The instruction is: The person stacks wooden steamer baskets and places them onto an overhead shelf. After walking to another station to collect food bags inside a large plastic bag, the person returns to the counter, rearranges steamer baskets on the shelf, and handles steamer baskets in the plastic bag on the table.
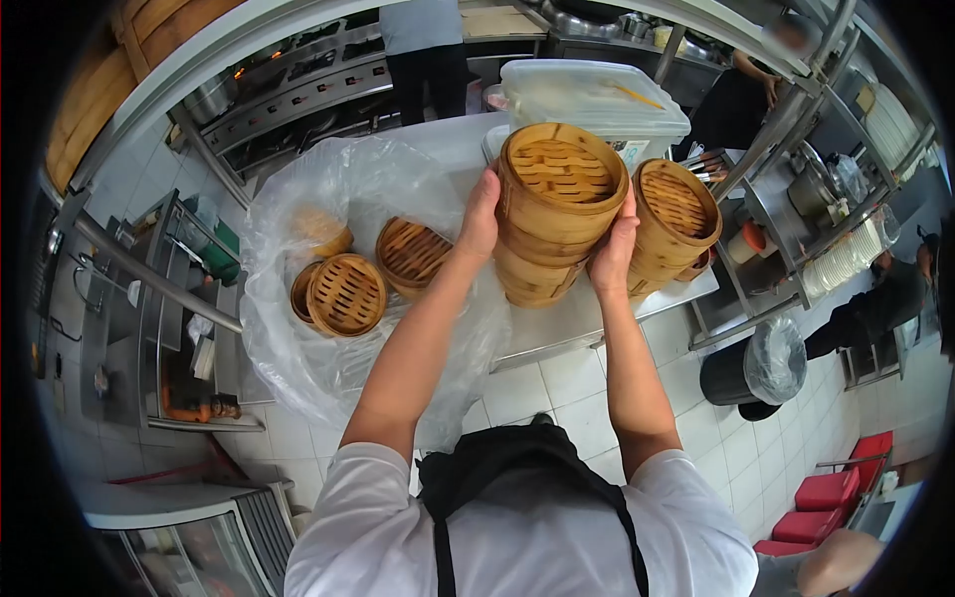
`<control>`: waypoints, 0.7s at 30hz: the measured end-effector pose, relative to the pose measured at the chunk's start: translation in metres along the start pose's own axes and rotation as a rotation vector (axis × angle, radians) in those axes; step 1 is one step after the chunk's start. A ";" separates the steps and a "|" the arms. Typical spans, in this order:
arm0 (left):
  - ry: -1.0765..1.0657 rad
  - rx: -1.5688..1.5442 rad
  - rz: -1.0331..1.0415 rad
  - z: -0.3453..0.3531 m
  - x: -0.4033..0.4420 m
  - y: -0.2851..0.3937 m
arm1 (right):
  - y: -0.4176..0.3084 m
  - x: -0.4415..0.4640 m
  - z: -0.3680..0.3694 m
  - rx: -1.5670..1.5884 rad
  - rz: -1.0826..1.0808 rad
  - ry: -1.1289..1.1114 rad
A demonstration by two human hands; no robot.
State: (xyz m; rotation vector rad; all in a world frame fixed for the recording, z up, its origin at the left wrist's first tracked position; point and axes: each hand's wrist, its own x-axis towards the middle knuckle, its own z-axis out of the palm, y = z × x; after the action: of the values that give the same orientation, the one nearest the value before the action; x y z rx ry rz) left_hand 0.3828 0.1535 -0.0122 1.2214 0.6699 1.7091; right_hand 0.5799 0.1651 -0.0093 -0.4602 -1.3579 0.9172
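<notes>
So the biggest thing there was the steel worktop, with a gas range past its far left corner and a co-worker in a grey top standing beyond the far edge. A big clear plastic bag was sprawled over the left half of the worktop, all crumpled, and it spilled down over the near edge. A lidded clear plastic storage box sat along the far edge, toward the far right corner. Down on the floor, off the near right corner, there was a black trash bin with a plastic liner.

Then the main bit: a tall stack of bamboo steamers, pretty much upright, right of the middle by the near edge. Couldn't tell if its bottom was touching the worktop or a little off it. A second bamboo stack stood just to its right, close to the near right corner. Over on the left, a few loose bamboo steamers lay among the plastic, one of them veiled by it.

As for the hands, they were apart, clamped on the tall stack from either side: the left hand on its left wall, the right hand on its right. Smallest thing was a yellow strip on the box lid.
</notes>
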 end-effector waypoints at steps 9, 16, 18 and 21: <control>0.029 0.101 0.068 0.001 -0.006 -0.028 | 0.041 -0.046 -0.011 0.136 0.214 0.085; 0.060 0.021 0.028 -0.012 -0.004 -0.048 | 0.069 -0.054 -0.012 0.015 0.221 0.169; 0.075 0.041 0.017 -0.011 -0.004 -0.049 | 0.074 -0.054 -0.016 0.014 0.236 0.184; 0.142 0.083 0.032 -0.005 -0.007 -0.050 | 0.085 -0.056 -0.022 0.013 0.254 0.219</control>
State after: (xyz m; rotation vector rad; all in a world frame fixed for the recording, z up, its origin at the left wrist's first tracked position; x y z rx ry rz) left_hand 0.3966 0.1702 -0.0581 1.1804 0.8177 1.8227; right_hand 0.5790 0.1765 -0.1133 -0.7141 -1.1090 1.0488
